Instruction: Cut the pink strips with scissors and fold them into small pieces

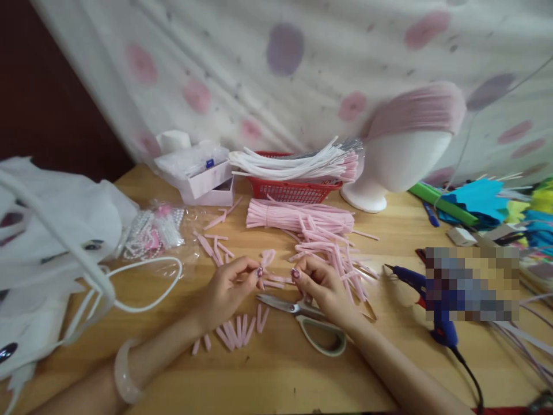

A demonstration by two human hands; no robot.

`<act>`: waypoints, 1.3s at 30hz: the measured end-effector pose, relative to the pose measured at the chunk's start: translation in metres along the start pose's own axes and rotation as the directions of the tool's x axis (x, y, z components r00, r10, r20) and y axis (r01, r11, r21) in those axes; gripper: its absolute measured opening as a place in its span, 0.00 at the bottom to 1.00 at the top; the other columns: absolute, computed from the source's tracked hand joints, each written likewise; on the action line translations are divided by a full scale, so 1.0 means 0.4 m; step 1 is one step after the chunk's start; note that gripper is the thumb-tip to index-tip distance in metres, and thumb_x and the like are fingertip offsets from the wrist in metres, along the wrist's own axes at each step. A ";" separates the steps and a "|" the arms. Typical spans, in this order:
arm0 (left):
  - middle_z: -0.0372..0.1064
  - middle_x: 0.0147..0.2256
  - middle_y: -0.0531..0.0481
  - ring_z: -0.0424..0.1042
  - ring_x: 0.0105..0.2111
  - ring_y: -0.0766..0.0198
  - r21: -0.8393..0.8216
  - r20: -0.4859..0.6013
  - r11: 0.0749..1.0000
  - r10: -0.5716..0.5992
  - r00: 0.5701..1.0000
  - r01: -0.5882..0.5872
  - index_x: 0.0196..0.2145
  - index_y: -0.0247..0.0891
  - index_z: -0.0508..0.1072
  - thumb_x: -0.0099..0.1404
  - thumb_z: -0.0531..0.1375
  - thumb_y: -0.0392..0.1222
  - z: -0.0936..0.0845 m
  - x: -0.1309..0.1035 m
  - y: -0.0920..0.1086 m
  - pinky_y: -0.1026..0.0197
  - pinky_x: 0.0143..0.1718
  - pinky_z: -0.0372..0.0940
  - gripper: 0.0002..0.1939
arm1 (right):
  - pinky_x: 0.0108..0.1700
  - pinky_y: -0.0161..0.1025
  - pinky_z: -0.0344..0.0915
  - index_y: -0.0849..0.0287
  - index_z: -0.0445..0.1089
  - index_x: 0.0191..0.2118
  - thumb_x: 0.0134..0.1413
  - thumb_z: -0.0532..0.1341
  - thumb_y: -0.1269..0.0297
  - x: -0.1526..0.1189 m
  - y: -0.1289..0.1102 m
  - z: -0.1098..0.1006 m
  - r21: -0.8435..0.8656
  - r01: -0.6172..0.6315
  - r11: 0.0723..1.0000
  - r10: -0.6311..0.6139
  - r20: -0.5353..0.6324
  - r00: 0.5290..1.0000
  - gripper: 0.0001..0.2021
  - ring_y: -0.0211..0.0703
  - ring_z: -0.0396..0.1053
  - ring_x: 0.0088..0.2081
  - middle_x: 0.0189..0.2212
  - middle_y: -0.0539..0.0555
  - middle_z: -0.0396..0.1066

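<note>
My left hand (237, 285) is closed in a pinch on a small looped piece of pink pipe cleaner (268, 257), which sticks up past the fingertips. To its right, my right hand (320, 283) also pinches, thumb against fingers; what it holds there is too small to tell. Beneath the hands lie scissors (322, 334) with pale handles, blades pointing left. Short cut pink pieces (235, 333) are scattered in front of and behind my left hand. Loose bent pink pipe cleaners (334, 251) lie just beyond my right hand, near a tied bundle of pink pipe cleaners (298, 216).
A red basket (289, 190) holds white and pink stems at the back, beside pale boxes (207, 184). A white foam head (404, 155) stands behind right. A blue glue gun (443, 323) lies right. Bagged beads (153, 233) and a white cable (177, 282) are left.
</note>
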State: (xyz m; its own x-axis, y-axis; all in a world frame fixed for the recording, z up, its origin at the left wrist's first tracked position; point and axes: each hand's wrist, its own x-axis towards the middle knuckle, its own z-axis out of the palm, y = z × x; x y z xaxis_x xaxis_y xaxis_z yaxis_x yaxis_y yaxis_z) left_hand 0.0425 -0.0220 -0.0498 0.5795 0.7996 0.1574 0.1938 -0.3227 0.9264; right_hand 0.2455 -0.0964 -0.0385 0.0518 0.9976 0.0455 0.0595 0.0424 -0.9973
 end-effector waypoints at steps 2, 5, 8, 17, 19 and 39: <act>0.73 0.28 0.52 0.73 0.32 0.63 0.064 -0.054 0.998 -0.007 0.999 0.011 0.33 0.38 0.72 0.68 0.54 0.45 -0.015 0.018 0.000 0.62 0.39 0.67 0.11 | 0.22 0.32 0.52 0.56 0.61 0.26 0.58 0.62 0.44 -0.005 0.001 -0.002 0.022 0.075 0.997 -0.076 0.037 0.996 0.22 0.33 0.53 0.19 0.17 0.44 0.59; 0.73 0.28 0.52 0.73 0.31 0.62 0.133 -0.079 0.991 -0.020 0.997 0.031 0.35 0.38 0.72 0.68 0.54 0.45 -0.032 0.048 0.008 0.62 0.38 0.67 0.10 | 0.22 0.33 0.53 0.57 0.60 0.23 0.62 0.57 0.43 -0.013 0.008 0.001 -0.006 0.140 0.990 -0.138 0.133 0.981 0.24 0.33 0.53 0.19 0.17 0.45 0.57; 0.73 0.27 0.52 0.73 0.30 0.61 0.194 -0.080 0.980 -0.036 0.996 0.051 0.34 0.38 0.72 0.66 0.54 0.45 -0.038 0.079 0.015 0.62 0.34 0.67 0.10 | 0.21 0.34 0.52 0.57 0.58 0.15 0.62 0.56 0.42 -0.013 0.012 -0.001 -0.042 0.161 0.986 -0.153 0.144 0.978 0.30 0.33 0.52 0.18 0.14 0.46 0.55; 0.66 0.19 0.54 0.64 0.22 0.64 0.440 -0.081 0.898 0.007 0.997 0.030 0.21 0.38 0.67 0.66 0.56 0.46 -0.053 0.126 -0.001 0.64 0.25 0.57 0.17 | 0.20 0.35 0.57 0.58 0.75 0.26 0.53 0.67 0.47 -0.007 0.004 -0.007 -0.044 0.068 0.997 -0.074 -0.145 0.987 0.18 0.36 0.59 0.13 0.10 0.46 0.65; 0.68 0.21 0.52 0.66 0.25 0.63 0.469 -0.032 0.883 0.055 0.998 -0.034 0.20 0.38 0.67 0.68 0.54 0.46 -0.055 0.114 0.005 0.63 0.29 0.60 0.19 | 0.18 0.34 0.52 0.57 0.68 0.16 0.54 0.66 0.43 -0.007 0.014 -0.006 -0.042 0.075 0.996 -0.082 -0.192 0.978 0.25 0.33 0.53 0.11 0.07 0.45 0.59; 0.73 0.35 0.44 0.71 0.38 0.52 0.655 0.372 0.718 -0.035 0.928 -0.235 0.28 0.37 0.73 0.59 0.62 0.37 0.007 -0.042 0.059 0.52 0.43 0.65 0.03 | 0.17 0.35 0.48 0.55 0.55 0.08 0.61 0.53 0.36 -0.029 0.060 0.011 -0.171 0.126 0.977 -0.147 -0.121 0.982 0.37 0.33 0.51 0.12 0.06 0.48 0.52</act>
State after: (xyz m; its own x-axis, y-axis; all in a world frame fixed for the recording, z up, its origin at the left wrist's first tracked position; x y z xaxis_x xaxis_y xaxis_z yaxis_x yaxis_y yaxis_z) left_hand 0.0397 -0.0446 -0.0314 0.8249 0.5650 -0.0136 0.5215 -0.7517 0.4037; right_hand 0.2419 -0.1068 -0.0632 0.1628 0.9665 0.1984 0.2351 0.1573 -0.9592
